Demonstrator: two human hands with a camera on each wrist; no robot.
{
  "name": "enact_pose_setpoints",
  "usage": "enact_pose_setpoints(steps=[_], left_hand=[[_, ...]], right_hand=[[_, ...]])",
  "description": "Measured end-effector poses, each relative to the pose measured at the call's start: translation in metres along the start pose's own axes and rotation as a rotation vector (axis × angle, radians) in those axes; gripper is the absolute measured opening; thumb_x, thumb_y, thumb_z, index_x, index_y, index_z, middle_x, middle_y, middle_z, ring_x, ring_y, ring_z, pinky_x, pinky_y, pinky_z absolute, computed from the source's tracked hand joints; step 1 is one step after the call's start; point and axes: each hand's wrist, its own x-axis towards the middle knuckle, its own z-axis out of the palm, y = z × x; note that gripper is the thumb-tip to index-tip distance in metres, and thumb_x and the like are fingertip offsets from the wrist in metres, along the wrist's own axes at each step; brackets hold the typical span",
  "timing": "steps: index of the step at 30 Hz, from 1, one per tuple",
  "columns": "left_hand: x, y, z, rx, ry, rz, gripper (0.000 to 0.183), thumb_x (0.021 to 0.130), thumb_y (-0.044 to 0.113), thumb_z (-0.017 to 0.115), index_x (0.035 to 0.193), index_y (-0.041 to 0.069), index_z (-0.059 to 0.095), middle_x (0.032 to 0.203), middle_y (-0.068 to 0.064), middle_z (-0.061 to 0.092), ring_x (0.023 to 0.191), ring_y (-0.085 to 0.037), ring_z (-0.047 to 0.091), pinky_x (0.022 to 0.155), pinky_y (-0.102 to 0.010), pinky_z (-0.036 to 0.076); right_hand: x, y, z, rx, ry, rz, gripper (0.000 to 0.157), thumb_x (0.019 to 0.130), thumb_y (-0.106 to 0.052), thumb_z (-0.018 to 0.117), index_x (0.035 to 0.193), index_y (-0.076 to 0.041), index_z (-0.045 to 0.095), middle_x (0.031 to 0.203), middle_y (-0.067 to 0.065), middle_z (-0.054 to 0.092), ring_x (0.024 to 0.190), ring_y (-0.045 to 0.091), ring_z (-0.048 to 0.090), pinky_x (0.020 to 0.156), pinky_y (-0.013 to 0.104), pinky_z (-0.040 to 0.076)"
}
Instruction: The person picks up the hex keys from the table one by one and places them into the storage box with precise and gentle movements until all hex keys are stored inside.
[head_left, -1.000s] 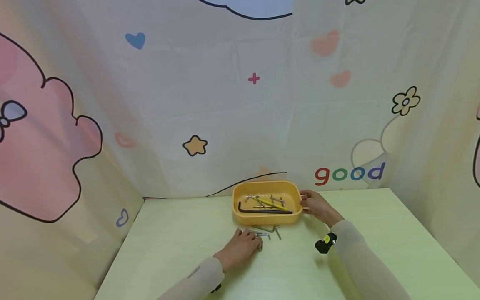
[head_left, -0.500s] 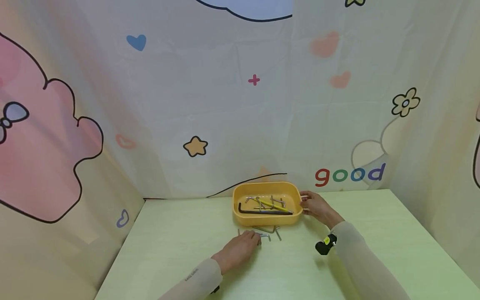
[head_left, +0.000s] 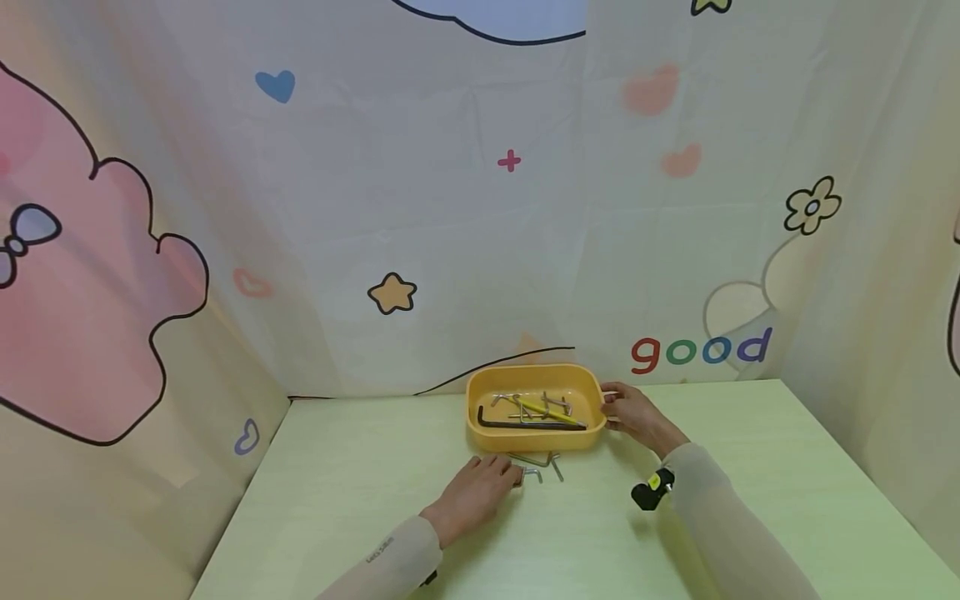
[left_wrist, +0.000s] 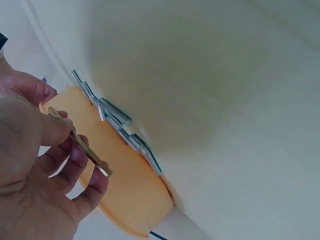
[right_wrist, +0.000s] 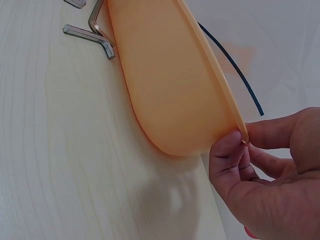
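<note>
My left hand (head_left: pixel 474 496) is low over the table just in front of a yellow plastic tray (head_left: pixel 495 440). In the left wrist view, its thumb and fingers pinch a brass-coloured hex key (left_wrist: pixel 89 151). Several loose silver hex keys (left_wrist: pixel 117 116) lie close by, along the tray's front side. My right hand (head_left: pixel 636 414) grips the tray's right end, thumb and fingers on either side of the rim, as the right wrist view shows. Inside the tray are a large black hex key (head_left: pixel 517 425), a thin yellow stick (head_left: pixel 542 409) and several small silver hex keys.
The pale table (head_left: pixel 337 492) meets a printed curtain (head_left: pixel 420 208) right behind the tray. More curtain hangs at the left and right sides. One loose hex key (head_left: pixel 557 468) lies in front of the tray, right of my left hand.
My left hand has shifted slightly among the loose hex keys; its fingers drew together, then spread again. The right hand keeps its grip and the tray has stayed in place.
</note>
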Motion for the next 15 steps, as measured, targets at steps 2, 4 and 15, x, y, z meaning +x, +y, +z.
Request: enact_pose_setpoints(steps=[2, 4, 15], left_hand=[[-0.001, 0.000, -0.002, -0.001, 0.017, 0.002, 0.020, 0.099, 0.014, 0.057, 0.116, 0.023, 0.056, 0.112, 0.004, 0.057, 0.104, -0.014, 0.054, 0.086, -0.031, 0.050], [-0.001, -0.001, -0.005, 0.007, 0.029, 0.001, 0.019, 0.099, 0.017, 0.056, 0.117, 0.023, 0.056, 0.112, 0.005, 0.057, 0.104, -0.014, 0.055, 0.086, -0.030, 0.050], [0.001, -0.006, -0.016, 0.008, 0.027, -0.023, 0.031, 0.100, 0.016, 0.056, 0.129, 0.024, 0.055, 0.120, 0.005, 0.055, 0.109, -0.014, 0.053, 0.087, -0.034, 0.052]], right_hand=[[-0.001, 0.000, 0.000, 0.001, -0.003, -0.003, 0.053, 0.098, -0.002, 0.047, 0.148, 0.001, 0.030, 0.112, 0.010, 0.042, 0.097, 0.024, 0.052, 0.075, 0.024, 0.052], [-0.002, 0.000, 0.000, 0.002, 0.000, 0.001, 0.053, 0.098, -0.002, 0.047, 0.148, 0.000, 0.031, 0.112, 0.010, 0.042, 0.098, 0.024, 0.052, 0.075, 0.023, 0.053], [-0.005, -0.004, 0.000, 0.023, -0.008, -0.001, 0.053, 0.098, -0.001, 0.049, 0.147, 0.001, 0.031, 0.107, 0.007, 0.043, 0.099, 0.026, 0.052, 0.074, 0.024, 0.054]])
